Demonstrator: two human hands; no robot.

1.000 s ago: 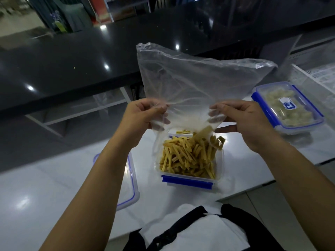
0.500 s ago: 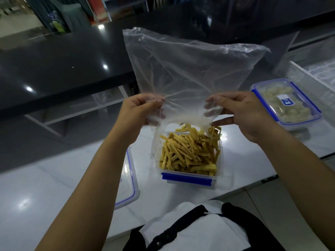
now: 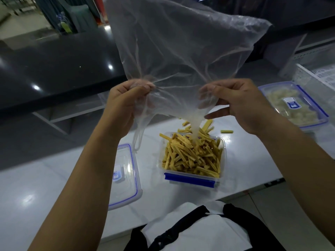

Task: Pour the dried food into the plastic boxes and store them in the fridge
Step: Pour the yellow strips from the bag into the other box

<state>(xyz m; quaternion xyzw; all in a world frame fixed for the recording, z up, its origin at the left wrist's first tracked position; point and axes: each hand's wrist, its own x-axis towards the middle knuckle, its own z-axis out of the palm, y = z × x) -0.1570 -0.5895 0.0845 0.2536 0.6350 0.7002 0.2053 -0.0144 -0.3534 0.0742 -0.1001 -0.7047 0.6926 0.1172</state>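
Both hands (image 3: 125, 104) (image 3: 239, 104) pinching floppy clear plastic bag (image 3: 181, 51), slippery film, bunch near mouth; yellow sticks (image 3: 190, 154) light, brittle

Dim, soft-focus scene; ceiling lights glare off the black counter (image 3: 54, 69); wide-angle bending at edges.

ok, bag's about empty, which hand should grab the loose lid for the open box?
Left. The left hand is on the same side as the loose lid, which lies left of the open box. The right hand would have to cross over it. Both now pinch the bag.
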